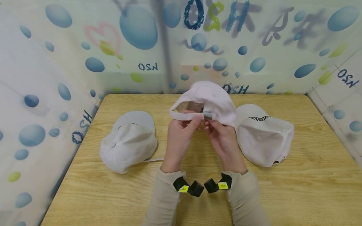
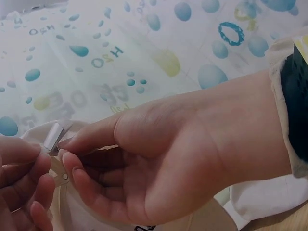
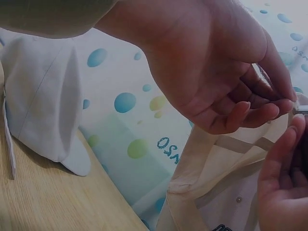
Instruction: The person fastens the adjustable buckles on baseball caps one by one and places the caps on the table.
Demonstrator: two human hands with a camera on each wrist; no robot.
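Note:
A pale pink baseball cap (image 1: 213, 97) is held up above the table, its back opening and strap (image 1: 183, 116) towards me. My left hand (image 1: 179, 133) pinches the strap between thumb and fingers, just left of the metal buckle (image 1: 208, 115). At the buckle's right side, my right hand (image 1: 224, 139) pinches the strap with thumb and forefinger. The left wrist view shows the silvery buckle (image 2: 54, 137) between both hands' fingertips. Inside the cap, seen in the right wrist view, are seam tapes and a snap-like eyelet (image 3: 238, 199). Some fingertips are hidden behind the strap.
A light grey cap (image 1: 128, 144) lies on the wooden table (image 1: 127, 194) at the left, its loose strap (image 1: 154, 159) reaching right. An off-white cap (image 1: 266, 138) with dark lettering lies at the right, close to my right hand. A patterned wall covering (image 1: 135, 81) stands behind.

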